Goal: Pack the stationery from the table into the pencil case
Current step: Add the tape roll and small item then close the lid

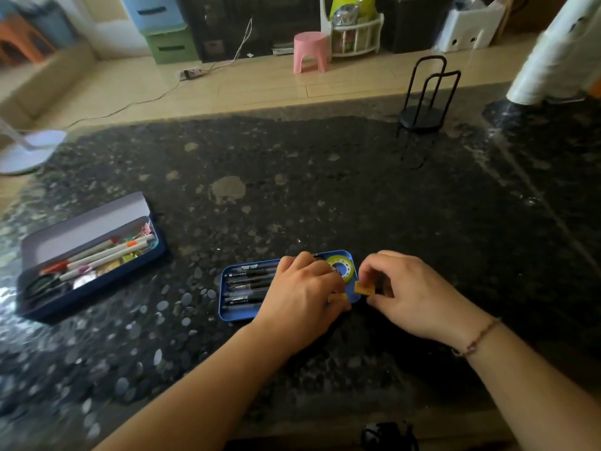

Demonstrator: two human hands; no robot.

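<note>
Nearest to us, our two bare forearms reached out over the dark speckled table [325, 190] toward a small blue pencil case [234, 315], which we take as our landmark. The case lay open and flat near the table's near edge. Inside it a row of dark pens [247, 284] lay side by side along its length, filling its left and middle part, and a roll of tape [341, 266] with a yellow-green rim sat in its far right corner.

Our left hand [302, 294] rested over the right half of the case, covering the pens' ends there, its fingers curled down around a small yellowish block [338, 297] at the case's near right corner; the grip was closed on that block, though most of it was hidden under the fingers. Our right hand [409, 294] was just beyond the case's right end, thumb and forefinger pinched together on a second small orange-yellow block [364, 288] held at the case's right rim. A thin bracelet [481, 336] circled the right wrist.

Well to the left of the case stood a second, larger case [91, 255] with its lid raised, holding white markers, a pair of scissors and bright small items. Far beyond the case and to its right stood a black wire stand [422, 102].
</note>
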